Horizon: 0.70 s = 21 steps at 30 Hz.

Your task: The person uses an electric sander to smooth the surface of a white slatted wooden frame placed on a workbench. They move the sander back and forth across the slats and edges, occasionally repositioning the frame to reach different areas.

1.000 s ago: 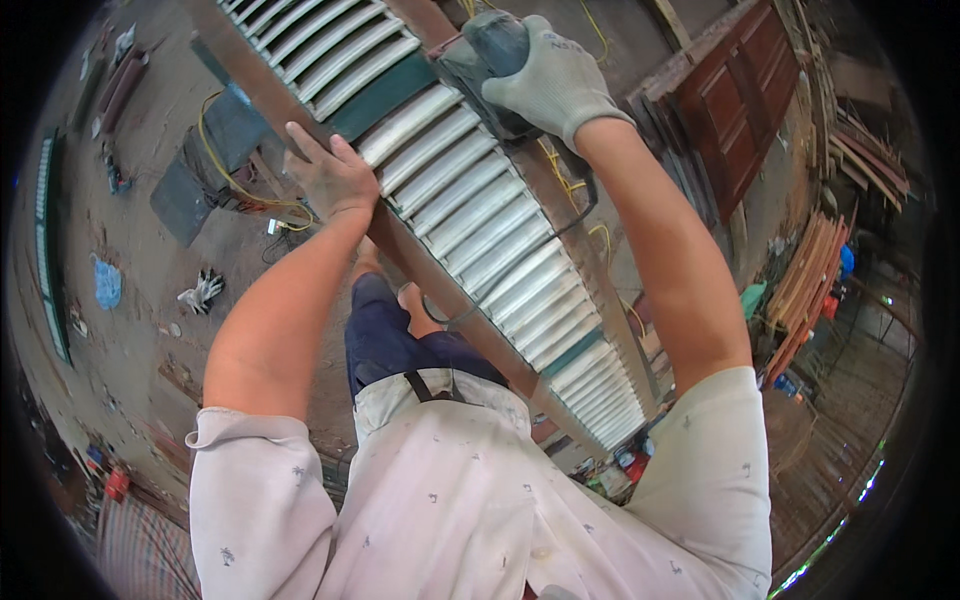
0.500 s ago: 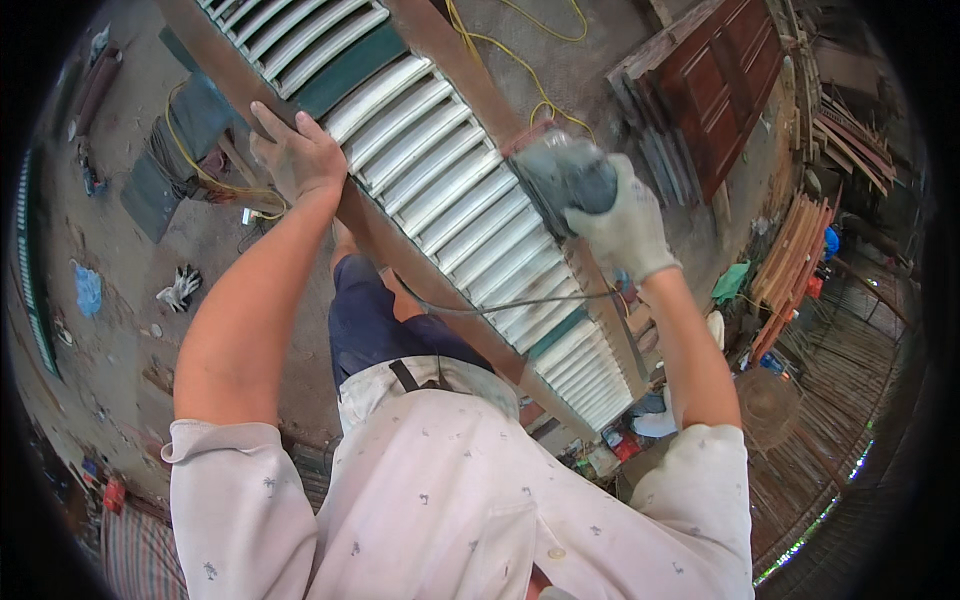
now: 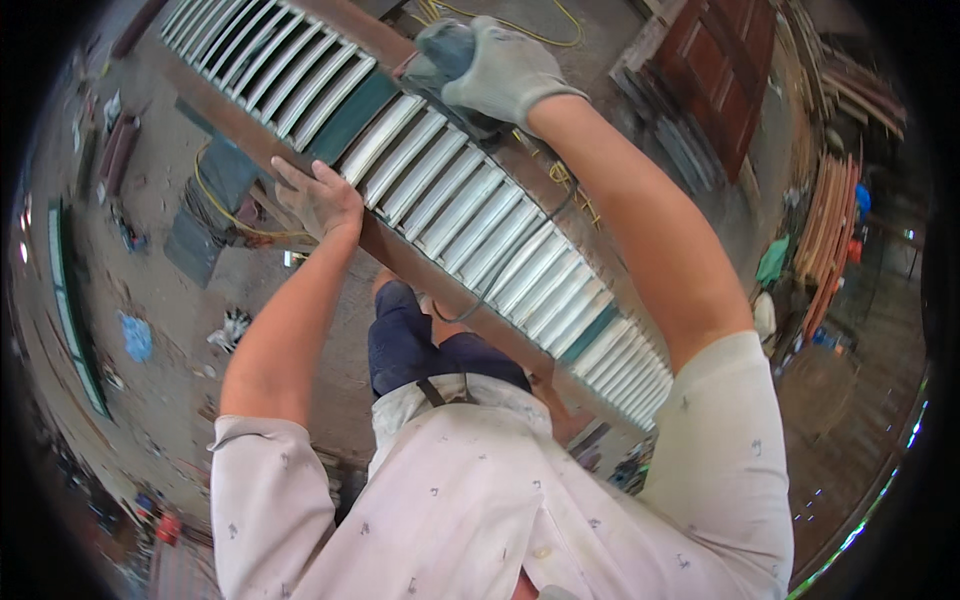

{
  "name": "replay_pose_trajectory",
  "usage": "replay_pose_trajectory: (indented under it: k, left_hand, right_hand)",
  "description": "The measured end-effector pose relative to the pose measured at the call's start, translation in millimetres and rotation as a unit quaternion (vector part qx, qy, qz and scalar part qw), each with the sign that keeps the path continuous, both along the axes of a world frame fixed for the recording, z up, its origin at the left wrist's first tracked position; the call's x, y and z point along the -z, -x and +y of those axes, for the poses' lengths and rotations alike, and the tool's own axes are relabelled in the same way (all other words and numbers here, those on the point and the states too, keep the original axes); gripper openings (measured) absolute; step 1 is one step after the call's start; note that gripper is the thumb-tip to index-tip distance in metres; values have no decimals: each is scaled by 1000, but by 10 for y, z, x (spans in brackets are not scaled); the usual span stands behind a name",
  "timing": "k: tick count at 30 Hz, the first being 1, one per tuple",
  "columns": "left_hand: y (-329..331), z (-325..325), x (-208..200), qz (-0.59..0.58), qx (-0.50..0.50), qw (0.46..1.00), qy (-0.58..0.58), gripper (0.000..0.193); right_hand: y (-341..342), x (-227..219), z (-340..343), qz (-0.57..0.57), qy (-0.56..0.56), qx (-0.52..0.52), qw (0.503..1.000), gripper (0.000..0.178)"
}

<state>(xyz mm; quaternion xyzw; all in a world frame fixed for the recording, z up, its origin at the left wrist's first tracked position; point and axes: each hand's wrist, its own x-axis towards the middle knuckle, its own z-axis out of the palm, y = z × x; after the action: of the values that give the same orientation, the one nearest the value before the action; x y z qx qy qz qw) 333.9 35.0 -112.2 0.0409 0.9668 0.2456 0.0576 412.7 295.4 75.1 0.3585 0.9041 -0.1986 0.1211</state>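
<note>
A long louvered shutter (image 3: 450, 200) with brown side rails, pale slats and dark green crossbars lies slantwise in front of me. My bare left hand (image 3: 322, 198) rests on its near side rail by the upper green crossbar (image 3: 352, 115), fingers stretched and spread. In a pale work glove, my right hand (image 3: 510, 72) is wrapped round a dark grey power sander (image 3: 446, 52). The sander stands at the far side rail, level with that crossbar; its underside is hidden. A dark cable (image 3: 512, 258) loops across the slats.
Brown panelled doors (image 3: 715, 80) lean at the upper right, with stacked planks (image 3: 828, 240) beyond. Yellow cord (image 3: 562, 180) trails on the floor past the shutter. To the left lie a glove (image 3: 232, 328), a blue bag (image 3: 136, 337) and a long green louvered piece (image 3: 75, 310).
My right hand and the sander have moved up and left along the far side rail, to near the green crossbar. My left hand stays on the near rail; the view has shifted slightly.
</note>
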Motion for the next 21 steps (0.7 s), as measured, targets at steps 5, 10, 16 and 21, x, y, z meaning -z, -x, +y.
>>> replay_pose_trajectory:
  k: [5, 10, 16, 21]
  left_hand:
    - [186, 242, -231, 194, 226, 944, -139, 96]
    - [597, 1807, -1695, 60, 783, 618, -28, 114]
    - [-68, 2501, -2039, 71, 867, 440, 222, 93]
    - [-532, 2435, -1761, -105, 883, 447, 97, 70]
  right_hand:
    - [-143, 81, 31, 23, -19, 0, 1000, 76]
    - [-389, 178, -11, 4, 22, 15, 1000, 76]
    - [-1484, 862, -232, 65, -58, 137, 987, 49]
    - [-2151, 273, -243, -30, 70, 170, 982, 34]
